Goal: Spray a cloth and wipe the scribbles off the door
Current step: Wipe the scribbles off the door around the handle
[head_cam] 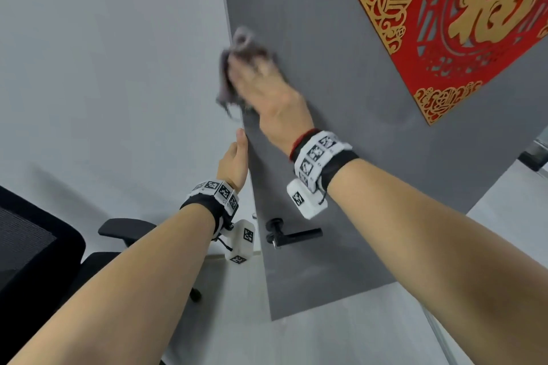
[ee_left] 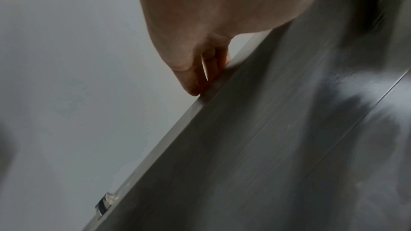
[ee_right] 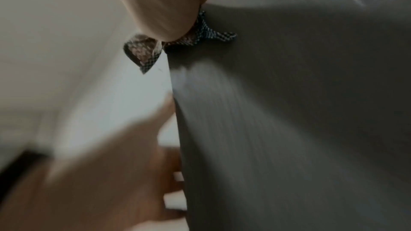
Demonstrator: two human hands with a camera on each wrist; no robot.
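The dark grey door [head_cam: 341, 104] stands ajar in front of me. My right hand [head_cam: 261, 80] lies flat on a grey checked cloth [head_cam: 226, 77] and presses it against the door near its left edge; both are blurred by motion. The cloth [ee_right: 144, 53] sticks out past the door edge under my palm in the right wrist view. Lower down, my left hand [head_cam: 237, 157] grips the door edge, thumb on the front, fingers [ee_left: 200, 76] curled round the back. No scribbles show plainly.
A red and gold paper cutout [head_cam: 462, 27] is stuck on the door at upper right. A black lever handle [head_cam: 292, 235] sits below my hands, with the latch [ee_left: 103, 206] in the door edge. A black office chair [head_cam: 35, 246] stands at lower left by the white wall [head_cam: 103, 68].
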